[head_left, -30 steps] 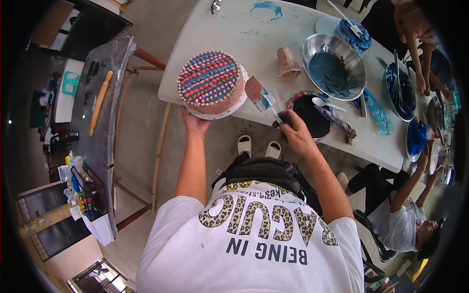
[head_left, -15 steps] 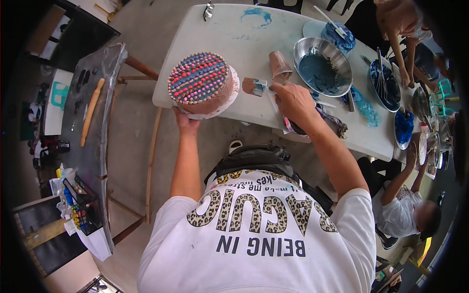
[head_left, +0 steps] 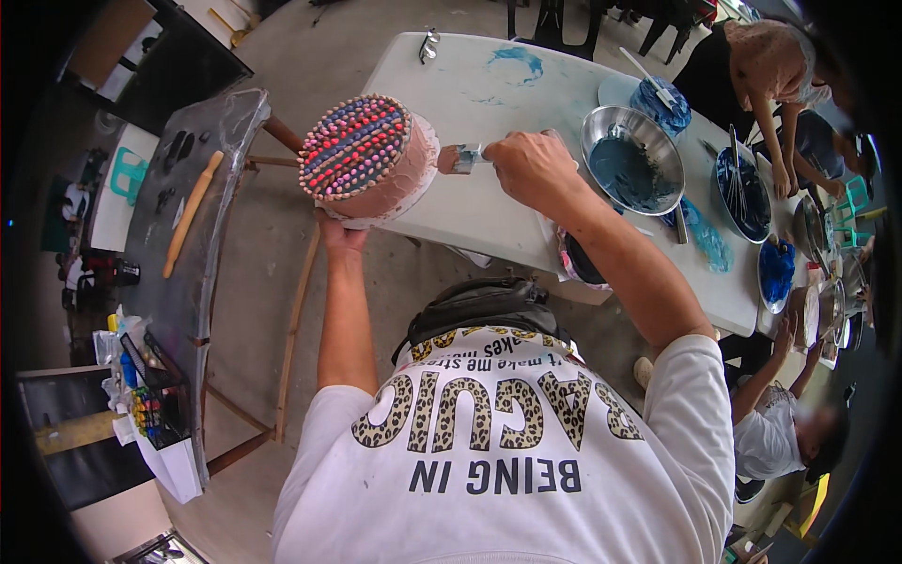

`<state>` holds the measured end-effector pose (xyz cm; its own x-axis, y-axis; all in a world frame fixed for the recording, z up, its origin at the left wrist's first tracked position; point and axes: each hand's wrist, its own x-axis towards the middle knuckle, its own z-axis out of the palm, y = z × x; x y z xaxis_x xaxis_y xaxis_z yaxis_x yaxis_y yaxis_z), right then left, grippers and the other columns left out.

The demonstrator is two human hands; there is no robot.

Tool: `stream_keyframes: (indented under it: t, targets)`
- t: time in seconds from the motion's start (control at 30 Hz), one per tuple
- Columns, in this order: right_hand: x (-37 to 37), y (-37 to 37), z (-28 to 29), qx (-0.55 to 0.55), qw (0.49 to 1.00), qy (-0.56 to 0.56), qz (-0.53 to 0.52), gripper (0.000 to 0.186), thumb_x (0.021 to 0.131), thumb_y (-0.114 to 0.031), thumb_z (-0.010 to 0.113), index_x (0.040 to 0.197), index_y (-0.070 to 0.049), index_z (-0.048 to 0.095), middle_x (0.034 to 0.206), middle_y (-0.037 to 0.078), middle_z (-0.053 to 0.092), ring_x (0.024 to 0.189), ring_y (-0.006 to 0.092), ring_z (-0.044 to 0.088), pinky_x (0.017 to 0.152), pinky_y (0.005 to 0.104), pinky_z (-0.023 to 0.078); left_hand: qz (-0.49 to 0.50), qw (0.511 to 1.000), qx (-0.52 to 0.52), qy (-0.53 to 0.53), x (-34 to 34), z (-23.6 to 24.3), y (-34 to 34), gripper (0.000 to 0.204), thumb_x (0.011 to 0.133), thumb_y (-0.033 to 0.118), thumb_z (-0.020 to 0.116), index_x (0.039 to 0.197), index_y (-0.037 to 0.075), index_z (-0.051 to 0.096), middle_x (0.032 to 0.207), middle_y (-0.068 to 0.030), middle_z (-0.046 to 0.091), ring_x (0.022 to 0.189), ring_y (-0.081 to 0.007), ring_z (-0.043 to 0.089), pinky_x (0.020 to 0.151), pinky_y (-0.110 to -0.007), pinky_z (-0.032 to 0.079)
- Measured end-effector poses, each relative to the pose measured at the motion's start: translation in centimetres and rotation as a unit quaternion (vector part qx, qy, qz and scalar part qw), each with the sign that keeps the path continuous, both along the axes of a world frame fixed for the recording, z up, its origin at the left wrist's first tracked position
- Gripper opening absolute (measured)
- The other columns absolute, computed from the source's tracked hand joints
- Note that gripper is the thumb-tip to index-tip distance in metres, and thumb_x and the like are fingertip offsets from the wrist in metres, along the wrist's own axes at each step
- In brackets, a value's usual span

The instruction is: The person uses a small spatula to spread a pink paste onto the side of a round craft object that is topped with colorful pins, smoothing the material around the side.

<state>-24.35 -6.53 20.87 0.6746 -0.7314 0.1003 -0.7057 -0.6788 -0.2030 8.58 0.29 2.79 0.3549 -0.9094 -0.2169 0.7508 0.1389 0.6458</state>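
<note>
A round cake [head_left: 390,179] with light brown sides and rows of red, pink and blue piped dots on top tilts over the table's left end. My left hand [head_left: 340,235] supports it from below, under the white cake board [head_left: 427,185]; most of its fingers are hidden. My right hand [head_left: 537,171] is closed round the handle of a flat icing spatula [head_left: 463,160]. Brown icing coats the spatula's tip, which is beside the cake's right side; whether it touches cannot be told. Behind my right hand, the brown-smeared cup is almost wholly hidden.
On the white table [head_left: 451,103] stand a steel bowl [head_left: 675,155] of dark blue icing and a blue-iced cake [head_left: 660,105]. Farther right are a bowl with a whisk [head_left: 739,174] and a co-worker's hands [head_left: 785,179]. A rolling pin [head_left: 194,214] lies on the dark side table [head_left: 188,273].
The cake has moved left on my left hand and tilts more, showing more of its side. My right hand has brought the spatula left, close to the cake. The view has shifted slightly.
</note>
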Motion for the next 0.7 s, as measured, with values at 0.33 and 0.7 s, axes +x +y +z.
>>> stream_keyframes:
  t: [0.33,0.7]
  targets:
    - [2.4,-0.6,-0.5,-0.031,0.999,-0.021,0.013,0.012,0.074,-0.001,0.056,0.077,-0.002,0.068,0.078,0.019,0.067,0.076,0.0358,0.068,0.063,0.0436,0.054,0.001,0.999,-0.033,0.029,-0.8,2.8,0.9,0.06,0.099,0.055,0.029,0.139,0.012,0.043,0.142,-0.0116,0.045,0.13,-0.0314,0.044,0.106,-0.052,0.04]
    - [4.0,-1.0,4.7,-0.11,0.992,0.01,0.069,0.009,0.072,-0.002,0.059,0.075,0.0,0.067,0.074,0.017,0.066,0.073,0.0346,0.067,0.062,0.0417,0.054,-0.026,0.998,-0.056,0.034,0.4,2.2,0.9,0.053,0.1,0.045,0.036,0.136,0.008,0.045,0.139,-0.0123,0.049,0.126,-0.03,0.049,0.104,-0.051,0.042]
